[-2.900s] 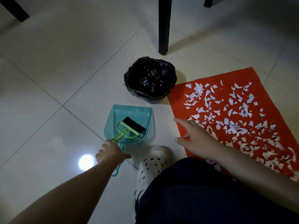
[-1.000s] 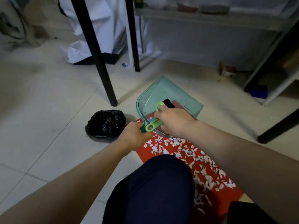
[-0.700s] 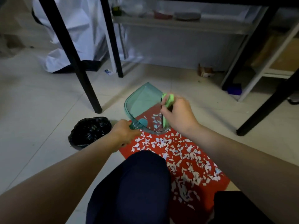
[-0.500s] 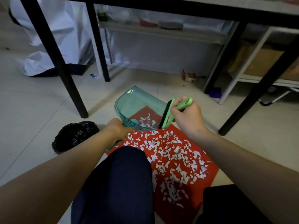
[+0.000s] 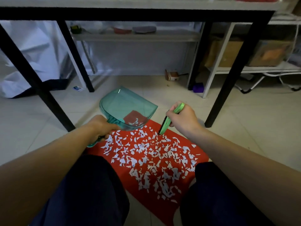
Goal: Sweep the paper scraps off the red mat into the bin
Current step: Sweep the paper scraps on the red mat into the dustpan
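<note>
Scraps (image 5: 146,157) cover mat (image 5: 192,141) | left hand (image 5: 101,126) grips dustpan (image 5: 127,110) | right hand (image 5: 182,119) grips brush (image 5: 164,126) | table leg (image 5: 228,88) beside

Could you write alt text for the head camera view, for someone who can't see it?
A crouching person's left hand holds a teal dustpan at the far end of a red mat strewn with white paper scraps. The right hand grips a green brush beside it.

The pale tiled floor (image 5: 244,121) carries the red mat (image 5: 197,154), strewn with white paper scraps (image 5: 146,159).
</note>
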Tool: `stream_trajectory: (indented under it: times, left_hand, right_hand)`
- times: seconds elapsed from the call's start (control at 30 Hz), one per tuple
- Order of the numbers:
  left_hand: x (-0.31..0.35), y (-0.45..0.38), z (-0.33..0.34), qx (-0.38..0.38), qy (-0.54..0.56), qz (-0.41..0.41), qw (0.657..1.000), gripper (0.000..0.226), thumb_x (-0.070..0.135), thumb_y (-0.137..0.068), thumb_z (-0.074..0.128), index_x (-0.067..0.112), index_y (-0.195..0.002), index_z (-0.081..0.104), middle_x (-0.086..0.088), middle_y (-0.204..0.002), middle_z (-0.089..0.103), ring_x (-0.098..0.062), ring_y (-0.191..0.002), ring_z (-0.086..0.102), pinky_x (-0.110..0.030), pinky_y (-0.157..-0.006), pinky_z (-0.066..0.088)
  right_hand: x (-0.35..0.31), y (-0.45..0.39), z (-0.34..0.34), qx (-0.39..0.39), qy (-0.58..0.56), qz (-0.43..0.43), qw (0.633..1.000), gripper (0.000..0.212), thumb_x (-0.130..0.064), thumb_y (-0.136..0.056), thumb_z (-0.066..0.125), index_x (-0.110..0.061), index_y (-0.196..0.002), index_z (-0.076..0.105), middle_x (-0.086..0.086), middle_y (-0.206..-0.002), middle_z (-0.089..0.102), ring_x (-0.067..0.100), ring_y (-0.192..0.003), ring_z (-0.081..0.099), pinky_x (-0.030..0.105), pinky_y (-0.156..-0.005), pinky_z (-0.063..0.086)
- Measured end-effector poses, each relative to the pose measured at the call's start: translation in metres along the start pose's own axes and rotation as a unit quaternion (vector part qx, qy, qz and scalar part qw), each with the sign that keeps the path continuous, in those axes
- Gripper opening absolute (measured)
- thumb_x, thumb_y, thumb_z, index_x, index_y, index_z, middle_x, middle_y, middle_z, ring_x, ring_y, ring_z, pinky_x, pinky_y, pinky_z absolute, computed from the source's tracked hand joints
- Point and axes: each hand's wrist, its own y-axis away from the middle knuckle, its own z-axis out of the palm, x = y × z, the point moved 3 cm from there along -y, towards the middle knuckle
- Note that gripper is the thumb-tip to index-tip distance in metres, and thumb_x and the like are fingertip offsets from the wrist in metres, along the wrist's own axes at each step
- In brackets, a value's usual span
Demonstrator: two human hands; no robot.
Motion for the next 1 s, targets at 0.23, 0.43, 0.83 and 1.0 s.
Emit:
stream_trajectory:
  times: [0.23,0.43,0.83,1.0]
  left_hand:
    - [0.034,-0.005,0.012,-0.017,-0.032,-0.022,0.999,0.031,0.024,-0.085,0.072,0.007,-0.064,0.055,-0.001,-0.041,0.049,-0.012,-0.04,0.04,-0.021,-0.04,0.034]
    - [0.03,-0.037,0.041,-0.06,-0.022,-0.045,0.997,0.034,0.026,-0.086,0.072,0.006,-0.062,0.056,-0.005,-0.046,0.052,-0.013,-0.036,0.041,-0.021,-0.038,0.037]
    - [0.011,-0.112,0.101,-0.176,-0.013,-0.038,0.984,0.029,0.028,-0.088,0.069,0.004,-0.077,0.058,-0.006,-0.052,0.054,-0.015,-0.041,0.047,-0.026,-0.042,0.045]
    - [-0.007,-0.14,0.139,-0.174,0.001,-0.029,0.984,0.034,0.029,-0.089,0.068,0.004,-0.069,0.057,-0.005,-0.047,0.052,-0.012,-0.036,0.044,-0.022,-0.038,0.04]
  right_hand:
    - [0.016,-0.032,-0.017,-0.042,-0.004,0.021,0.999,0.013,-0.017,-0.092,0.058,-0.006,-0.099,0.059,0.004,-0.077,0.063,0.013,-0.068,0.064,0.039,-0.073,0.061]
    - [0.035,-0.059,-0.012,-0.071,0.018,0.048,0.996,0.01,-0.018,-0.095,0.056,-0.01,-0.1,0.059,0.007,-0.091,0.065,0.016,-0.083,0.064,0.034,-0.073,0.059]
    - [0.118,-0.105,0.011,-0.078,0.076,0.115,0.987,0.018,-0.022,-0.098,0.05,-0.008,-0.097,0.061,0.014,-0.093,0.066,0.026,-0.088,0.065,0.038,-0.079,0.055]
    - [0.17,-0.109,0.031,-0.031,0.014,0.174,0.984,0.014,-0.022,-0.099,0.05,-0.011,-0.099,0.059,0.003,-0.084,0.061,0.018,-0.076,0.062,0.022,-0.058,0.047]
